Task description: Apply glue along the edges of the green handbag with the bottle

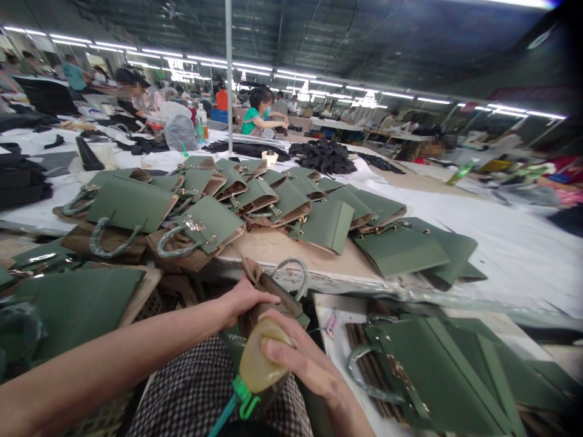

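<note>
My right hand (303,355) is wrapped round a yellowish squeeze bottle (262,358), which has a green cap and a thin blue-green nozzle pointing down toward my lap. My left hand (248,298) grips the brown lining (255,276) of a green handbag held over my lap. That bag's handle (296,267), covered in clear plastic wrap, arches up beyond my hands. Much of the bag's body is hidden behind my hands and the bottle. The checkered cloth (177,382) over my lap lies below.
Several green handbags (282,200) with wrapped handles cover the worktable ahead. More green bags lie at my left (82,309) and on the right-hand board (446,364). A pink tool (332,321) lies near that board's edge. A pole (229,79) rises beyond; people work farther back.
</note>
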A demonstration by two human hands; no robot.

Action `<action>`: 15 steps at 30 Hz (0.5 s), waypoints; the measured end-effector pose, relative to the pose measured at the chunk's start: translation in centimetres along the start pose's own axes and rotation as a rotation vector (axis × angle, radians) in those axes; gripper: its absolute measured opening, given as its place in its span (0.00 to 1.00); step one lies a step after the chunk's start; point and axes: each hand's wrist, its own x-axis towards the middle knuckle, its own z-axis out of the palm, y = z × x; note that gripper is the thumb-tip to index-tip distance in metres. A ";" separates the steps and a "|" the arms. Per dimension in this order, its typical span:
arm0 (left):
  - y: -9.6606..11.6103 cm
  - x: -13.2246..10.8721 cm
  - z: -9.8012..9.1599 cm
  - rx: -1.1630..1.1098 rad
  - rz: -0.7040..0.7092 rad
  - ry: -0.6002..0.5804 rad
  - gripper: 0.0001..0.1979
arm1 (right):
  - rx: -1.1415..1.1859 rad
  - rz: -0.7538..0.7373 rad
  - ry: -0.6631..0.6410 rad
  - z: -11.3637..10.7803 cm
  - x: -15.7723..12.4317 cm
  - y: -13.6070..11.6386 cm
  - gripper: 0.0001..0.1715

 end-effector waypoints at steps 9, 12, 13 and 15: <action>-1.0 0.6 1.4 -0.131 0.032 -0.003 0.27 | 0.380 0.008 0.120 0.3 -0.7 1.1 0.24; -1.3 0.6 2.5 -0.181 0.024 -0.024 0.30 | 0.510 0.035 0.270 0.9 -1.8 1.6 0.25; -1.3 0.7 2.8 -0.200 0.015 -0.028 0.32 | 0.535 0.054 0.315 1.1 -2.3 1.5 0.26; -1.3 1.1 3.2 -0.241 -0.015 -0.022 0.35 | 0.554 0.094 0.409 1.3 -3.6 1.3 0.27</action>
